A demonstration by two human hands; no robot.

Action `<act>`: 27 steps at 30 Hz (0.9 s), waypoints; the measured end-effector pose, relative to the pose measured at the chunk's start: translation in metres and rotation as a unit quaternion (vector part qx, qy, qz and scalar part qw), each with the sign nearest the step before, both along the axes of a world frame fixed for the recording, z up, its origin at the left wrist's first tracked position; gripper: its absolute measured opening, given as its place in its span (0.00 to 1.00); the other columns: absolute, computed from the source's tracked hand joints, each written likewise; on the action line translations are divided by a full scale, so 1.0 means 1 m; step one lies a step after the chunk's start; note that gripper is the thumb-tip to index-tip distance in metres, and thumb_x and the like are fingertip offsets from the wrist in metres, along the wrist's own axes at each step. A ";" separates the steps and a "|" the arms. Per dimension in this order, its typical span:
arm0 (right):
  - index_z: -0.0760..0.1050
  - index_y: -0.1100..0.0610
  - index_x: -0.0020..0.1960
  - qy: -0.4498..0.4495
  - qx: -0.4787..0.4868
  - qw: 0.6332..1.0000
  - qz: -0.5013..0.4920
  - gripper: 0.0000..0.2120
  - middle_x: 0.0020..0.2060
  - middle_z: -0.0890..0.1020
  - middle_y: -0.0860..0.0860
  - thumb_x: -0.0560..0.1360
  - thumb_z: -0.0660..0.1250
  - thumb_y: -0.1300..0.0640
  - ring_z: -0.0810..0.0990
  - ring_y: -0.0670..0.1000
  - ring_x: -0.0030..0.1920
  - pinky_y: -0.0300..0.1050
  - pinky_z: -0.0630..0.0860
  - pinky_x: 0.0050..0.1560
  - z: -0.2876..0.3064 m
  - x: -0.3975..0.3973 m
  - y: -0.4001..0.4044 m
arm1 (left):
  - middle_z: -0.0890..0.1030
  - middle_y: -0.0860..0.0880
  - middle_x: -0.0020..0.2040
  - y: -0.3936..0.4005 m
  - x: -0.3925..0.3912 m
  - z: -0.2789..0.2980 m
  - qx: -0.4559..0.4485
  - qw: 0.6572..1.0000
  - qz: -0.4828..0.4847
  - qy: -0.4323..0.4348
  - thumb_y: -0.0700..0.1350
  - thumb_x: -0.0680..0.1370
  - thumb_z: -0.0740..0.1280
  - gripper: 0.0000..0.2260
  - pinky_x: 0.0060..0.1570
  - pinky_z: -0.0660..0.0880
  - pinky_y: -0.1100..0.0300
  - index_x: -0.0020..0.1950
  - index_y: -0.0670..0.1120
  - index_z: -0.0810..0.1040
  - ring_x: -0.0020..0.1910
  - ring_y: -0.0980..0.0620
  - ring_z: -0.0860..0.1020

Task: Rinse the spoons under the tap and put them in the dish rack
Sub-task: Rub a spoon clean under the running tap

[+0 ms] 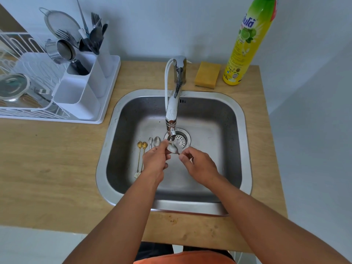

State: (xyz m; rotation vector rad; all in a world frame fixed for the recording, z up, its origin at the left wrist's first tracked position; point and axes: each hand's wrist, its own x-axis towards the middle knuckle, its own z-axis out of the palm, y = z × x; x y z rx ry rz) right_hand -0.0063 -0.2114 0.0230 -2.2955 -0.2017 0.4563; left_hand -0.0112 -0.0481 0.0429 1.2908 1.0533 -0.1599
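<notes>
the sink [106, 149] sits in the middle of the counter [47, 168]. the tap [176, 96] stands behind the sink and reaches out over the drain [181, 139]. four spoons [147, 147] lie side by side in the sink, left of the drain. the dish rack [57, 82] sits on the counter to the left. a sponge [207, 76] lies behind the sink on the right, with a bottle [247, 40] just right of it.

Bare forearms, no sleeves; both hands [178, 162] ungloved, ringless; orange garment at bottom edge
</notes>
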 end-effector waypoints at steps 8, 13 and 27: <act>0.83 0.44 0.50 0.012 -0.030 0.999 -0.029 0.07 0.42 0.85 0.41 0.80 0.67 0.45 0.82 0.47 0.45 0.47 0.79 0.45 0.008 0.005 0.013 | 0.88 0.57 0.42 -0.004 -0.013 0.006 0.029 0.999 -0.031 -0.021 0.61 0.80 0.69 0.15 0.36 0.73 0.58 0.50 0.52 0.86 0.41 0.54 0.76; 0.87 0.52 0.44 0.133 0.180 0.963 -0.149 0.05 0.39 0.88 0.47 0.77 0.73 0.55 0.84 0.43 0.39 0.43 0.79 0.47 0.014 0.016 0.022 | 0.88 0.59 0.43 0.003 -0.026 -0.001 0.078 0.989 -0.122 0.021 0.53 0.81 0.69 0.07 0.38 0.72 0.58 0.51 0.52 0.86 0.45 0.52 0.79; 0.87 0.56 0.47 0.287 0.243 0.885 -0.273 0.06 0.45 0.89 0.50 0.76 0.75 0.54 0.71 0.46 0.33 0.37 0.65 0.24 0.025 0.029 0.037 | 0.86 0.61 0.36 0.037 -0.036 0.003 0.134 0.931 -0.339 0.005 0.54 0.81 0.71 0.12 0.25 0.70 0.70 0.41 0.50 0.88 0.24 0.65 0.73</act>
